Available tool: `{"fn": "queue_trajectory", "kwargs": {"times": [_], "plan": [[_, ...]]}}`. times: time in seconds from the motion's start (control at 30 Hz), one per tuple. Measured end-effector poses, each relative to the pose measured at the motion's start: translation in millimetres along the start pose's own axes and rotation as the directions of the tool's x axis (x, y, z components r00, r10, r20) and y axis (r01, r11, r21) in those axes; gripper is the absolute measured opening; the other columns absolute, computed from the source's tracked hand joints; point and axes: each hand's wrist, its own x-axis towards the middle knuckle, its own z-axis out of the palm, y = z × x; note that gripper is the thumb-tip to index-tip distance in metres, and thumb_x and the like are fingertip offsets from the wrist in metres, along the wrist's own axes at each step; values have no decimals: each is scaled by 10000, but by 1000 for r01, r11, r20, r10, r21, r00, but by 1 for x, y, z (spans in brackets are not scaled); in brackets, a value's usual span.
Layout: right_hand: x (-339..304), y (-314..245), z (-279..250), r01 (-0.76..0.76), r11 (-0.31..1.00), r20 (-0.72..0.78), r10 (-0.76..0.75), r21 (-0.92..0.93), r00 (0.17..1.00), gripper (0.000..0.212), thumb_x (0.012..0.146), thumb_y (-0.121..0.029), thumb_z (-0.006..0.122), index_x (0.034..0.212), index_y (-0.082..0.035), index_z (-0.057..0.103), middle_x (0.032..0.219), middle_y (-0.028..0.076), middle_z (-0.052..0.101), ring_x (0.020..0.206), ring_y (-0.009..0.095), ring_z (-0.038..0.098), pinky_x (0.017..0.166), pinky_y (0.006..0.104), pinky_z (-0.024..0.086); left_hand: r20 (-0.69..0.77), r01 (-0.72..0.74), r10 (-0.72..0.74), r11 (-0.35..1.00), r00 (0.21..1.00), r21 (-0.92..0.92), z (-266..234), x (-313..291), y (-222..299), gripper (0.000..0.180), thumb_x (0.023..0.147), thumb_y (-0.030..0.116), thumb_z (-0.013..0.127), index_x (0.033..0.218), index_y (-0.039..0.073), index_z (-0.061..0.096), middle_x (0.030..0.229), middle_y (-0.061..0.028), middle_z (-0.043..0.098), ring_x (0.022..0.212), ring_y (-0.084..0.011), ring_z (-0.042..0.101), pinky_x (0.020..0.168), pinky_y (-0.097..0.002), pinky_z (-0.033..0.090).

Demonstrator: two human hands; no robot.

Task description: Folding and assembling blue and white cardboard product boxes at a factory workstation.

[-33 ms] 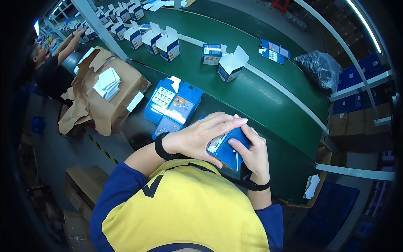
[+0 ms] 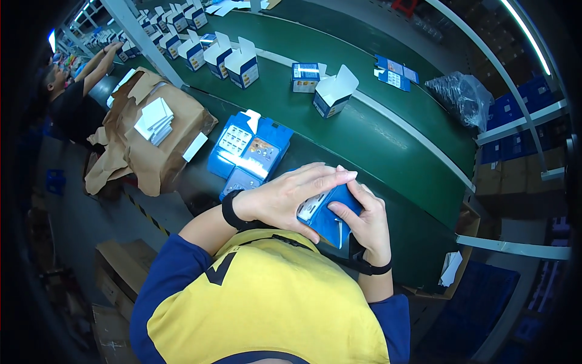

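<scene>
I see the blue carton (image 2: pixel 329 228) between both grasping hands, neither nearer — left hand (image 2: pixel 291 195) along its left, right hand (image 2: pixel 371 223) on its right — by the table (image 2: pixel 418 249), long axis hidden.

Blue carton (image 2: pixel 341 225), centre of the frame: partly hidden beneath the left hand (image 2: pixel 290 195) and right hand (image 2: pixel 371 219); from here I cannot see its underside. Far cartons (image 2: pixel 100 41), upper left: too small to count. Co-worker (image 2: pixel 68 100), left: lower body lost in shadow. Plastic bag (image 2: pixel 464 100), upper right: contents indistinct. Yellow shirt (image 2: pixel 291 297): cut off by the lower edge.
</scene>
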Motion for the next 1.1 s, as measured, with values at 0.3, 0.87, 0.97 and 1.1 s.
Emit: {"fn": "queue_trajectory", "kwargs": {"times": [0.3,0.87,0.97,1.1], "plan": [[0,-3,2,-73,745,-206,275,663,939,567,918,-362,552,1342,-7,428,1015,136,641,825,154,585,799,290,472,-92,-78,81,996,992,45,26,11,-3,997,605,371,834,1406,127,294,1390,-199,289,1252,-400,342,1028,-492,327],[0,96,-26,-543,215,453,357,811,817,649,886,-343,561,1388,-30,294,1269,137,492,1093,246,553,982,372,422,3,-333,389,785,921,522,21,0,-45,909,642,154,782,1381,369,298,1429,-134,268,1326,-353,299,1032,-616,246],[51,100,-36,-433,590,191,427,682,884,794,720,-126,719,1371,-6,281,1273,152,482,1049,270,584,858,388,518,-200,327,-261,677,944,660,-11,-25,-54,946,653,204,774,1429,292,240,1375,-150,355,1317,-317,320,1029,-591,261],[139,222,-23,-64,974,-347,138,217,928,956,677,-4,713,1433,-34,129,1319,162,423,1121,224,501,791,293,511,-606,869,-624,327,493,370,-28,-94,-81,1052,623,293,813,1455,158,184,1298,-184,421,1244,-335,383,970,-527,338]]}}
